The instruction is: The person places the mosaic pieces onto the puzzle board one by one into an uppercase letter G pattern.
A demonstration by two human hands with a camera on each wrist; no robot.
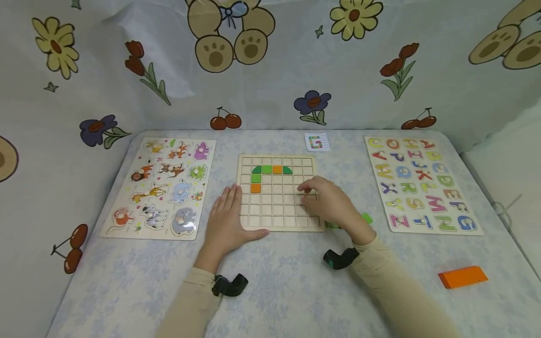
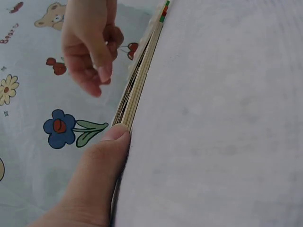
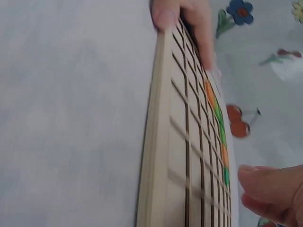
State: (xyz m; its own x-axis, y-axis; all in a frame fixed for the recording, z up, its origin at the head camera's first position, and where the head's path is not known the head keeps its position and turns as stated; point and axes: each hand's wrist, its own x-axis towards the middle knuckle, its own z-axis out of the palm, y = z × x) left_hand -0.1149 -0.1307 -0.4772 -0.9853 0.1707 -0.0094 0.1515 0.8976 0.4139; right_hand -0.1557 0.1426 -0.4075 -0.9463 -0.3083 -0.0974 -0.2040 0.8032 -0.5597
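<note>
A wooden grid board (image 1: 276, 206) lies in the middle of the table. Near its upper left, green and orange pieces (image 1: 266, 169) form a row, with a green square (image 1: 256, 178) and an orange square (image 1: 255, 188) running down from the left end. My left hand (image 1: 226, 218) rests along the board's left edge, fingers straight, its thumb (image 2: 116, 135) at the front edge. Above the board's right side hovers my right hand (image 1: 327, 199), fingers loosely bent with nothing visible between them. Loose green pieces (image 1: 367, 218) lie partly hidden beneath the right wrist.
An animal puzzle board (image 1: 165, 178) sits at the left, a letter puzzle board (image 1: 422, 188) at the right. Behind the grid board is a small card (image 1: 317, 142) with a coloured G pattern. An orange block (image 1: 463, 277) lies at the front right.
</note>
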